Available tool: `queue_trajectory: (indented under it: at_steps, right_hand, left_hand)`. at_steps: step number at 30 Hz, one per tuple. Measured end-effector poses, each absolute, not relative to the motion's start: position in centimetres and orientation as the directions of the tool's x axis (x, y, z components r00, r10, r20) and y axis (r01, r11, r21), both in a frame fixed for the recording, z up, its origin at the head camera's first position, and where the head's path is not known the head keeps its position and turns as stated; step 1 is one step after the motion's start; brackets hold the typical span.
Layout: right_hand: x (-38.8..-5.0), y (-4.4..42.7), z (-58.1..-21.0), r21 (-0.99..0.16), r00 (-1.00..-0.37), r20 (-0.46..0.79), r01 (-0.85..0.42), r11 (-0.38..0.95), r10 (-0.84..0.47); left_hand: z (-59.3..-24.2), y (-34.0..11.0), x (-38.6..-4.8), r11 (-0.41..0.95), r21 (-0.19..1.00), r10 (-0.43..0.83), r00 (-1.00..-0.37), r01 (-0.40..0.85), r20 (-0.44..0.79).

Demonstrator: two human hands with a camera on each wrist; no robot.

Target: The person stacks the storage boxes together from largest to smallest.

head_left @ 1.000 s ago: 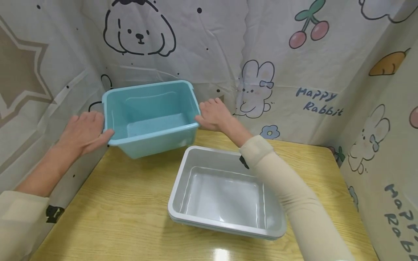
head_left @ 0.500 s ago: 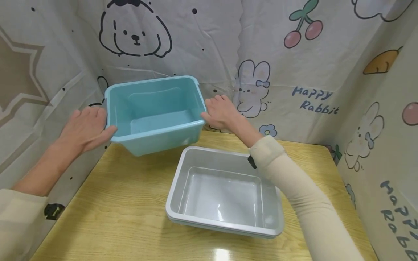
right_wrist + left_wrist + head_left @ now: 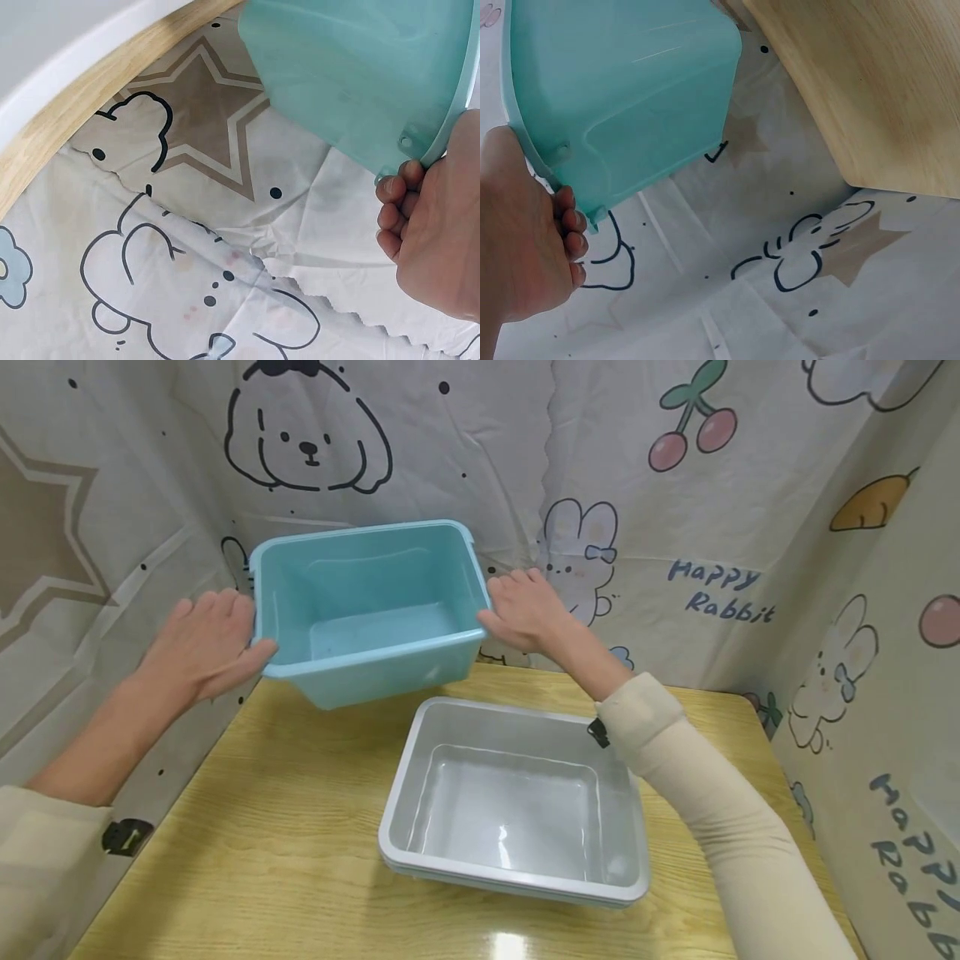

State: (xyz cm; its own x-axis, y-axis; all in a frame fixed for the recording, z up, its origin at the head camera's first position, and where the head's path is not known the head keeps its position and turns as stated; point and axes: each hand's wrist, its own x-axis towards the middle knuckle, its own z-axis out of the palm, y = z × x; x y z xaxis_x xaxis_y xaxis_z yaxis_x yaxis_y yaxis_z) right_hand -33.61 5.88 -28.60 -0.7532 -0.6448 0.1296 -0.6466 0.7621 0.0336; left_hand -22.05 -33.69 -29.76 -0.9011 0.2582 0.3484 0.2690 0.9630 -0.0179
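A light blue plastic bin (image 3: pixel 375 664), open at the top and with nothing inside, hangs above the back left of the table, tilted slightly. My left hand (image 3: pixel 202 643) grips its left rim, thumb on top; the left wrist view shows the fingers (image 3: pixel 571 221) curled under the edge of the bin (image 3: pixel 660 97). By its right rim my right hand (image 3: pixel 528 614) holds the other end. Curled fingers (image 3: pixel 397 202) hook beneath that rim in the right wrist view. Nearer to me, grey bins (image 3: pixel 510 810), apparently nested, stand on the table below my right forearm.
The wooden table (image 3: pixel 277 827) ends close to a patterned cloth (image 3: pixel 480 460) hung at the back and both sides. In the left wrist view a rounded table corner (image 3: pixel 855 176) shows with cloth below it.
Both hands have carried the light blue bin a little to the right and upward. The grey bins have stayed where they were on the table.
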Motion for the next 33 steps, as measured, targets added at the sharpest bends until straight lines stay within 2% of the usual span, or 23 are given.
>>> queue_trajectory:
  at_steps: [16,26,33]
  right_hand:
    - [-31.8,8.7,-27.3,0.019,-0.747,0.226,-0.638,0.770,-0.625]
    - [-30.1,10.6,-26.6,0.062,-0.738,0.271,-0.627,0.776,-0.618]
    - [-28.6,11.7,-25.7,0.075,-0.754,0.283,-0.599,0.797,-0.593]
  left_hand:
    - [-27.8,-31.6,-22.0,0.950,-0.040,0.300,-0.874,0.309,0.382]
    - [-27.0,-30.0,-21.5,0.944,-0.043,0.316,-0.857,0.328,0.407]
    - [-26.5,-29.2,-21.2,0.935,-0.055,0.340,-0.845,0.349,0.413]
